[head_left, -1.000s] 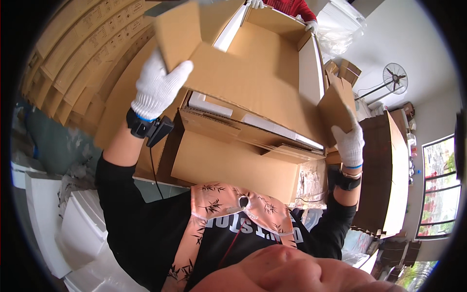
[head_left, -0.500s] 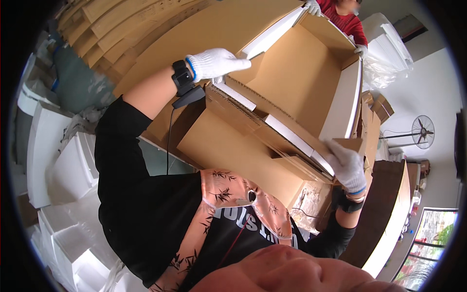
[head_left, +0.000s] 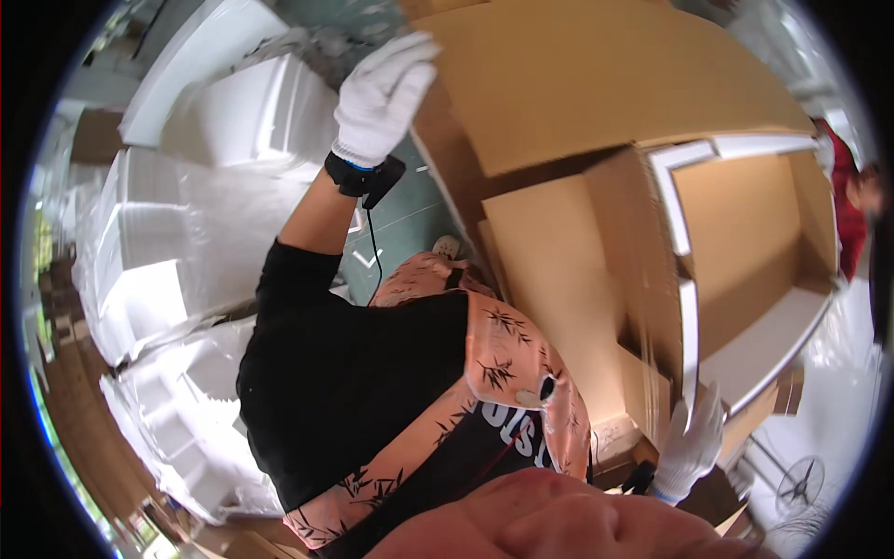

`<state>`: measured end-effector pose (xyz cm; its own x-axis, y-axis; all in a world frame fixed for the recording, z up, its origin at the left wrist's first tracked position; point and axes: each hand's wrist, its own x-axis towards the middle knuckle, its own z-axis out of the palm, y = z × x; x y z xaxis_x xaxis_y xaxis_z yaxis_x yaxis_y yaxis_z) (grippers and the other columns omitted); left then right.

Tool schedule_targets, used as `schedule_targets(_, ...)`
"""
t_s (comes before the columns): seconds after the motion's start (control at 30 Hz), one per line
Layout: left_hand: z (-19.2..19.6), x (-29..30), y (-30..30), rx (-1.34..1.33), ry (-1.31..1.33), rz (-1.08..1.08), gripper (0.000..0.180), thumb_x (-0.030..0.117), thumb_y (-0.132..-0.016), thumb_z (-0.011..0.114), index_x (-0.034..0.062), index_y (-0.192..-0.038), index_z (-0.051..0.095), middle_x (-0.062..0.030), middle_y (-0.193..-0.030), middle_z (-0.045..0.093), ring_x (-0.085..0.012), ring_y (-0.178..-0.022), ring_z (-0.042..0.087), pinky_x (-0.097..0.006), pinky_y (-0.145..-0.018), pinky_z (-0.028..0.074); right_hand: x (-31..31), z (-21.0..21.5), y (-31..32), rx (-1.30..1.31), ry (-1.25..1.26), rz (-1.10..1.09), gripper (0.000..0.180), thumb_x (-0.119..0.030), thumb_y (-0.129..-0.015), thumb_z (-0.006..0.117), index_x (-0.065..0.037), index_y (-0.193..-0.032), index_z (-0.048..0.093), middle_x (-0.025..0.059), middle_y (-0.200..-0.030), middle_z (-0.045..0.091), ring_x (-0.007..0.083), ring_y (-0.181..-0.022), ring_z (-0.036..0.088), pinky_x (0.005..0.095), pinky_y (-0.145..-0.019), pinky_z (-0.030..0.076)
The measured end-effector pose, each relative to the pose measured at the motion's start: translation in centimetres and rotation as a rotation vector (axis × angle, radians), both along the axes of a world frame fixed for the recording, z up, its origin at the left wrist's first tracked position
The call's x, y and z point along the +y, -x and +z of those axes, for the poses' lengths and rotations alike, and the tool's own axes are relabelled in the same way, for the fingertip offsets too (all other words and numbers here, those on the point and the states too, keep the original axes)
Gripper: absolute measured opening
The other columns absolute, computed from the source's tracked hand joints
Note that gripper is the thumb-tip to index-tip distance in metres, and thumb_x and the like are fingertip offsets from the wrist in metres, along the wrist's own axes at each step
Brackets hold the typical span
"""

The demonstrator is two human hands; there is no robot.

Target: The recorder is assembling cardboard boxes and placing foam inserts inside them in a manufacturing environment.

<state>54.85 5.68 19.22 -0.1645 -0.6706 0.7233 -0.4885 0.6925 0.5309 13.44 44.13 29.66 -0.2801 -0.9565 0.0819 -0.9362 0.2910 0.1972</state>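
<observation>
My left hand [head_left: 384, 101], in a white knit glove, is held out over the left edge of the cardboard with its fingers stretched and nothing in them. A black device is strapped to that wrist. To the right sits an open cardboard carton [head_left: 643, 261], its walls lined with white foam strips [head_left: 689, 321]. My right hand [head_left: 691, 443], gloved too, rests at the carton's near corner with its fingers extended against the edge; it does not look closed around it.
A large brown cardboard sheet [head_left: 605, 79] spreads beyond the carton. White foam blocks [head_left: 219, 228] wrapped in clear plastic are stacked to my left, beside the green floor [head_left: 410, 238]. A co-worker in red [head_left: 851, 228] stands at the carton's far end. A fan [head_left: 801, 482] is at lower right.
My view has swung left, so the carton now appears farther right. My left hand has come off the carton's corner and moved left. My right hand stays by its near corner.
</observation>
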Motion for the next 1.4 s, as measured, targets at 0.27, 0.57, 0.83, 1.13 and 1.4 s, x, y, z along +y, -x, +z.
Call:
schedule_targets(0.27, -28.8, 3.1, -30.3, -0.351, -1.138, 0.858, 0.073, 0.058, -0.091, 0.057, 0.0028, -0.139, 0.055, -0.0192, -0.142, 0.055, -0.0339, -0.134, 0.050, -0.042, -0.113, 0.038, -2.3, -4.6, -5.6, 0.279, 0.043, -0.349, 0.063, -0.035, -0.094, 0.064, 0.001, -0.143, 0.047, 0.0249, -0.137, 0.055, 0.0412, -0.127, 0.053, 0.0483, -0.105, 0.046)
schedule_targets(0.57, -31.1, -4.6, -41.3, -0.189, -1.410, 1.328, 0.107, 0.057, -0.078, 0.075, 0.0080, -0.156, 0.022, -0.0223, -0.153, 0.041, -0.0353, -0.136, 0.048, -0.046, -0.109, 0.044, 0.3, -3.2, -4.3, 0.147, 0.192, -0.733, 0.065, -0.038, -0.095, 0.062, -0.001, -0.146, 0.044, 0.0221, -0.141, 0.052, 0.0392, -0.127, 0.053, 0.0465, -0.105, 0.047)
schedule_targets(0.83, -34.9, -6.8, -49.8, -0.191, -1.505, 1.126, 0.092, 0.049, -0.081, 0.074, 0.0105, -0.151, 0.027, -0.0234, -0.130, 0.062, -0.0390, -0.121, 0.060, -0.047, -0.101, 0.049, 1.8, -0.9, -2.5, 0.039, 0.201, -0.868, 0.064, -0.038, -0.097, 0.059, -0.002, -0.148, 0.042, 0.0213, -0.145, 0.049, 0.0386, -0.128, 0.053, 0.0460, -0.105, 0.047)
schedule_targets(1.13, -31.0, -4.9, -51.5, 0.651, -1.044, 1.219, 0.092, 0.026, -0.073, 0.086, -0.0047, -0.144, 0.037, -0.0161, -0.128, 0.062, -0.0316, -0.118, 0.060, -0.038, -0.096, 0.050, 1.7, -0.3, -1.3, -0.014, 0.137, -0.934, 0.064, -0.041, -0.102, 0.046, -0.003, -0.152, 0.035, 0.0214, -0.151, 0.042, 0.0372, -0.134, 0.048, 0.0451, -0.109, 0.044)
schedule_targets(1.4, -20.5, -13.4, -44.7, 0.917, -0.624, 0.445, 0.035, 0.016, -0.087, 0.077, 0.0033, -0.115, 0.060, -0.0083, -0.102, 0.062, -0.0191, -0.087, 0.063, -0.030, -0.080, 0.058, -5.3, 0.4, -4.6, -0.109, 0.573, -0.801, 0.071, -0.048, -0.101, 0.043, -0.001, -0.153, 0.031, 0.0245, -0.151, 0.040, 0.0396, -0.137, 0.044, 0.0501, -0.114, 0.035)
